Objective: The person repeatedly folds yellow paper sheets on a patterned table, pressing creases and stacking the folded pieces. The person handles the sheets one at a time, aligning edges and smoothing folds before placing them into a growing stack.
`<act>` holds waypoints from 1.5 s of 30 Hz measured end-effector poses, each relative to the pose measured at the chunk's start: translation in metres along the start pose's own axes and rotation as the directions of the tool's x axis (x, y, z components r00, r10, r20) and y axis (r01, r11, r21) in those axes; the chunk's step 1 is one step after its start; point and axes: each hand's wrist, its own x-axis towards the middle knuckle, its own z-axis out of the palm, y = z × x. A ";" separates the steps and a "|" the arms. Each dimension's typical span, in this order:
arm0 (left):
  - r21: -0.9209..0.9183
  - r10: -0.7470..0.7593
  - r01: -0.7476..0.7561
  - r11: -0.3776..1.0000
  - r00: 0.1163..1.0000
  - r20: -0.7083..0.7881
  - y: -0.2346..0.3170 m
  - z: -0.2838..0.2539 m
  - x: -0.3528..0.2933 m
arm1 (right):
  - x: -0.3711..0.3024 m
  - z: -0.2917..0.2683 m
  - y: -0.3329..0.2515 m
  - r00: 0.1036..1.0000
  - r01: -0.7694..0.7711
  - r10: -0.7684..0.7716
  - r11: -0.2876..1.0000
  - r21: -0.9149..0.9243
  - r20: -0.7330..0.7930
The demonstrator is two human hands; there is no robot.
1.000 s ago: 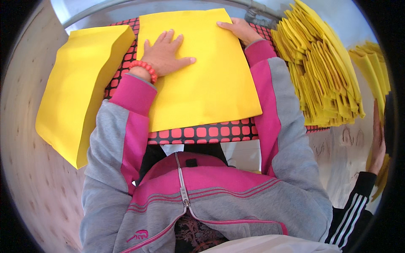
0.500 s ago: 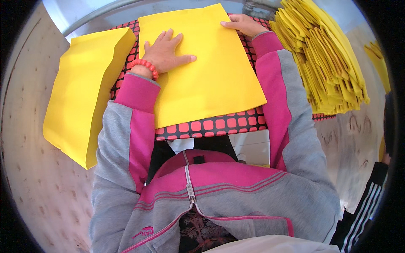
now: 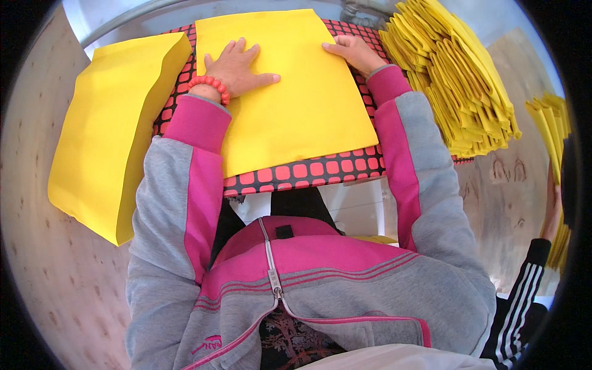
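A flat yellow fabric-like sheet point(image 3: 302, 117) lies on a board with a red-and-black tile pattern point(image 3: 308, 172). My left hand point(image 3: 237, 69), with a red bead bracelet at its wrist, rests flat on the sheet's upper left part, fingers spread. At the sheet's upper right edge, my right hand point(image 3: 356, 52) is closed, its thumb on top of the edge and the other fingers curled, partly hidden. To the left stands a thick stack of yellow sheets point(image 3: 108, 123), beside my left forearm.
A tall pile of folded yellow pieces point(image 3: 462, 80) sits on the right, past my right forearm. At the far right a co-worker's striped black sleeve point(image 3: 521, 308) reaches up toward another yellow bundle point(image 3: 549, 123). A worn pale wooden surface point(image 3: 55, 277) extends on the left.
My right hand has slid a little toward me along the sheet's edge. My left hand keeps its spread pose on the sheet. The co-worker's hand and yellow bundle show more at the right.
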 end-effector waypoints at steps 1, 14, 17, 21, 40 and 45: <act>-0.004 0.002 -0.002 1.000 1.000 0.005 0.000 -0.001 -0.001 | 0.001 0.001 0.002 0.999 0.043 -0.043 0.999 -0.025 -0.009; -0.033 0.003 0.001 0.999 0.992 0.127 0.005 -0.019 -0.010 | -0.022 0.041 -0.014 0.714 0.352 -0.697 0.271 -0.896 0.070; -0.044 0.019 -0.014 0.999 0.992 0.125 0.005 -0.023 -0.011 | -0.030 0.047 -0.023 0.724 0.312 -0.686 0.237 -0.920 0.069; -0.024 0.010 -0.008 1.000 0.995 0.103 0.005 -0.020 -0.012 | -0.034 0.045 -0.027 0.745 0.329 -0.665 0.305 -0.894 0.048; -0.023 0.009 -0.007 1.000 0.993 0.114 0.005 -0.021 -0.013 | -0.030 0.040 -0.020 0.839 0.287 -0.543 0.475 -0.832 -0.021; -0.023 0.001 0.000 1.000 0.998 0.061 0.004 -0.014 -0.014 | -0.033 0.040 -0.024 0.813 0.306 -0.582 0.453 -0.837 -0.019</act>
